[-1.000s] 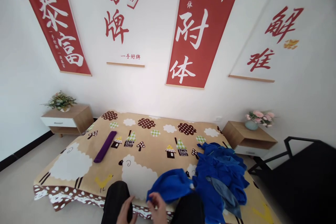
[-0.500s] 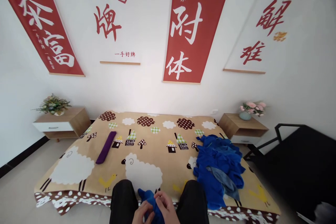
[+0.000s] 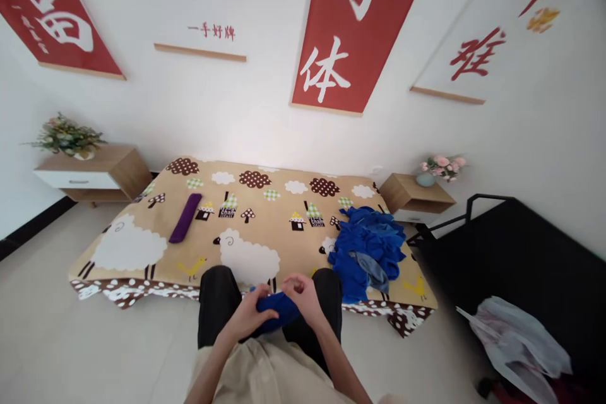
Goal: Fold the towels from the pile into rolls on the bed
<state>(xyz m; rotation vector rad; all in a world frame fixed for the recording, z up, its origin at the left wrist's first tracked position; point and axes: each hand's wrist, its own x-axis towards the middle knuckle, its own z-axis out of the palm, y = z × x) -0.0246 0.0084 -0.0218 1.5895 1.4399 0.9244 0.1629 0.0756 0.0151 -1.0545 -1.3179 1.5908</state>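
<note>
A blue cloth [image 3: 280, 310] lies between my two hands, above my lap. At its left end my left hand [image 3: 250, 314] is closed on it, with the thumb lying along the near side. My right hand [image 3: 303, 297] has its fingers bent in a pinch at the cloth's right end. Beyond my knees, a heap of blue cloth [image 3: 379, 233] with a grey-blue piece [image 3: 372, 270] on top rests on the right part of the bed. A flat purple strip of folded cloth [image 3: 185, 218] lies toward the bed's left side.
The low bed [image 3: 265, 207] has a beige sheep-patterned cover. Wooden nightstands with flowers stand at its left [image 3: 95, 167] and right [image 3: 416, 192]. A black folding frame [image 3: 521, 252] is at the right, with a whitish plastic bag [image 3: 521, 341] on it.
My view has tilted down, so my forearms and lap now show. Both hands appear higher in the picture, with the blue cloth stretched more sideways between them.
</note>
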